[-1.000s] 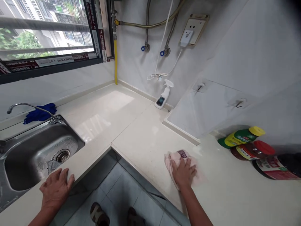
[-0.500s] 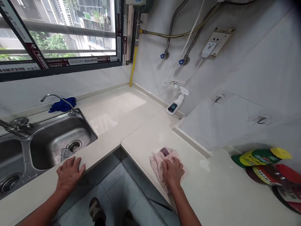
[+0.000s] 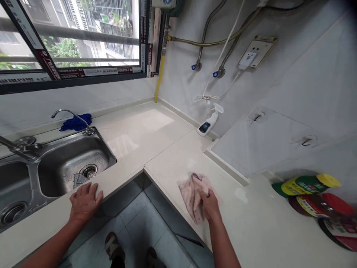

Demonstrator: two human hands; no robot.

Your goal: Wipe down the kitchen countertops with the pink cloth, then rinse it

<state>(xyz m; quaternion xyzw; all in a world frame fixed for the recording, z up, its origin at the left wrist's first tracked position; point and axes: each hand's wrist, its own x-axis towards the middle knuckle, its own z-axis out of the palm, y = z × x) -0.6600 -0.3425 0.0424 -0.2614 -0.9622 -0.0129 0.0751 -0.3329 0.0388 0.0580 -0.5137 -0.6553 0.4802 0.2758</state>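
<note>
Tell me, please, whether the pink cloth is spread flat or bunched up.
Bunched up: the pink cloth, on the counter, shows folds and ridges, with part of it gathered in the right hand.

I'm getting pale pink on the cloth (image 3: 192,197), a touch of purple at its far edge, over a cream worktop (image 3: 173,167). Over right, I see a green-and-yellow bottle (image 3: 304,185), then a red-lidded, dark brown jar (image 3: 312,206). Far left, a deep blue rag (image 3: 75,123), and maroon-and-white lettered strips (image 3: 96,71) along the dark grey window frame (image 3: 92,80).
</note>
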